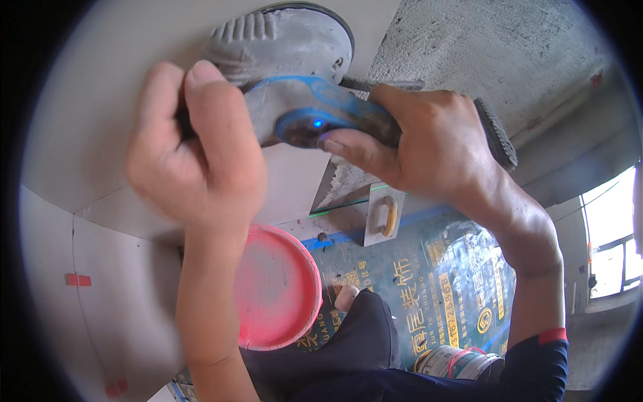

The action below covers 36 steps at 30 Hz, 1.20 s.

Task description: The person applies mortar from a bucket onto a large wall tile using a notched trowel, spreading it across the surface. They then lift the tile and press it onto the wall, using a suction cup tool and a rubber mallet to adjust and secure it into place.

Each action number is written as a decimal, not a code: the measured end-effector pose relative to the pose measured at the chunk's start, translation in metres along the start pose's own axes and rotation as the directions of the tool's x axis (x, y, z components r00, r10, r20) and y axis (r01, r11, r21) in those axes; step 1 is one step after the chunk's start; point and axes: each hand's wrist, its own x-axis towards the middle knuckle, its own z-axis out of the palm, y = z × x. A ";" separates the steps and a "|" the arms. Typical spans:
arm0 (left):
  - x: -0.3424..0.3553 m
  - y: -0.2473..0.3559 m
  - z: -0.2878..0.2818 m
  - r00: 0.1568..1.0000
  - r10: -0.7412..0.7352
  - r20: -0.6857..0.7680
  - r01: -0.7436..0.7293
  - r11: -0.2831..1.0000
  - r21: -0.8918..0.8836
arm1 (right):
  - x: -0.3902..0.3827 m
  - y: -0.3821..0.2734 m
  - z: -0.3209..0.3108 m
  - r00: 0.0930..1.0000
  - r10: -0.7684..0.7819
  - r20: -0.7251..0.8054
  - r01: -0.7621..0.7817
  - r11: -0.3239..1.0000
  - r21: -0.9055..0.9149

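Observation:
A dusty grey and blue power tool point(268, 107) with a broad round head is held up against a smooth pale panel point(120, 87). My right hand point(435, 137) wraps its body, with the thumb beside a lit blue light. A black ridged end sticks out behind my right wrist. My left hand point(201, 144) is closed at the tool's left side, next to the round head. A dark part shows between its fingers, seemingly a side grip. The fingers' far side is hidden.
Rough grey wall point(489, 60) lies right of the panel. Below are a pink bucket point(315, 288), a trowel with a yellow handle point(386, 218), and a white pail point(449, 362) on a printed dark green floor sheet point(429, 261). A bright window point(613, 234) is at far right.

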 end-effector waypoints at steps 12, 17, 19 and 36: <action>-0.002 -0.008 -0.003 0.992 0.124 0.034 -0.125 0.991 0.050 | -0.001 -0.003 0.003 1.000 0.011 0.000 -0.011 1.000 -0.001; -0.001 -0.010 0.002 0.991 0.130 0.021 -0.132 0.983 0.128 | 0.000 -0.012 -0.012 0.974 0.154 0.166 -0.157 0.988 0.001; 0.001 -0.007 0.005 0.989 0.143 0.043 -0.147 0.980 0.137 | 0.002 -0.006 -0.014 0.972 0.174 0.159 -0.179 0.984 0.015; 0.076 0.003 0.038 0.797 0.495 0.347 -0.598 0.564 0.570 | -0.507 -0.006 0.190 -0.172 0.859 0.481 -0.819 -0.397 0.416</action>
